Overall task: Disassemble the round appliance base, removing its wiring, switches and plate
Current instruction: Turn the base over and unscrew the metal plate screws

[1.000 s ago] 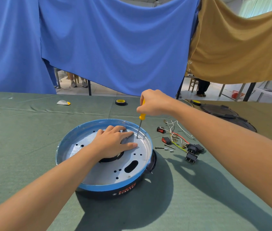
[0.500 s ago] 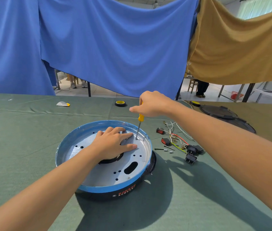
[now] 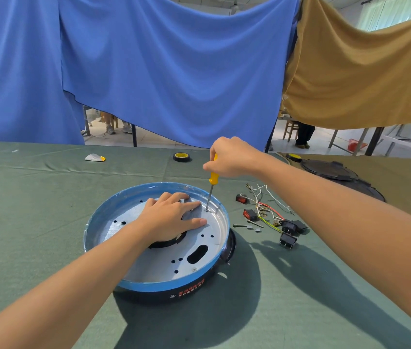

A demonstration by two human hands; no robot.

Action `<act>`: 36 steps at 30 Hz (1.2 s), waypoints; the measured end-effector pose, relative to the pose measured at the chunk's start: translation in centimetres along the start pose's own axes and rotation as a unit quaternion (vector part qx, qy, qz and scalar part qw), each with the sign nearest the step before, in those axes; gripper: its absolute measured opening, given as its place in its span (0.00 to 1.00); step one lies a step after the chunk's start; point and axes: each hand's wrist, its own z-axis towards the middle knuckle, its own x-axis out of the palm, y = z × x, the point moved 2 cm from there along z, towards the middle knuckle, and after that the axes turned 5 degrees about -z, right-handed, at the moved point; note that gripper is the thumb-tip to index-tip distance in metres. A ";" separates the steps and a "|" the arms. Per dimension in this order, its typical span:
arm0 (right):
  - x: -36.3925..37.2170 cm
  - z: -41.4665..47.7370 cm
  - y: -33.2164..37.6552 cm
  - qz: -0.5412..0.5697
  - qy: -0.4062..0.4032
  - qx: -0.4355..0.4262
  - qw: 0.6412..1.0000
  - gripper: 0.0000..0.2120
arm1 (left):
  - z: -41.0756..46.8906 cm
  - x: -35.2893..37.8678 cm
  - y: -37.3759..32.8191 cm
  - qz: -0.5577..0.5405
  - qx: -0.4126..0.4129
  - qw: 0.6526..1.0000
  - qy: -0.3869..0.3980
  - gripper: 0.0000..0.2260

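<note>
As left hand (image 3: 171, 220) presses the plate (image 3: 164, 263), right hand (image 3: 232, 157) grips screwdriver (image 3: 213, 178).

The top of the screwdriver (image 3: 213, 178) handle was hidden inside the right hand (image 3: 233, 157). The dark round opening at the middle of the plate (image 3: 164, 263) was largely covered by the left hand (image 3: 171, 217). What lay under the screwdriver's tip was too small to be made out. The red print on the base (image 3: 154, 297) could not be read. Both forearms were cut off by the picture's edges, and part of the black lid (image 3: 330, 170) was masked by the right forearm.
</note>
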 end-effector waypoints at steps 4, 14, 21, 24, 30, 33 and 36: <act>0.0 0.0 0.2 0.024 0.029 0.005 0.999 0.18 | 0.0 0.0 0.0 -0.003 0.000 1.000 -0.001 0.32; -0.2 -0.3 0.3 0.011 0.012 -0.010 1.000 0.17 | -0.1 -0.2 -0.2 -0.003 -0.002 1.000 0.001 0.32; 0.1 0.1 -0.1 -0.001 -0.004 0.009 1.000 0.14 | -0.1 0.0 -0.1 -0.004 -0.003 1.000 -0.003 0.32; 0.1 0.2 -0.2 0.007 -0.004 0.009 1.000 0.14 | 0.1 0.1 0.0 -0.002 -0.004 1.000 -0.001 0.32; 0.1 0.1 -0.6 -0.046 -0.026 0.011 0.999 0.22 | 0.1 0.1 0.1 -0.002 -0.003 1.000 -0.002 0.33; 0.0 0.1 -0.5 -0.036 -0.028 0.003 0.999 0.14 | 0.1 0.1 0.1 -0.002 -0.003 1.000 -0.002 0.33; 0.0 0.2 -0.5 -0.011 -0.015 0.001 1.000 0.09 | 0.1 0.1 0.0 -0.004 -0.003 1.000 -0.001 0.32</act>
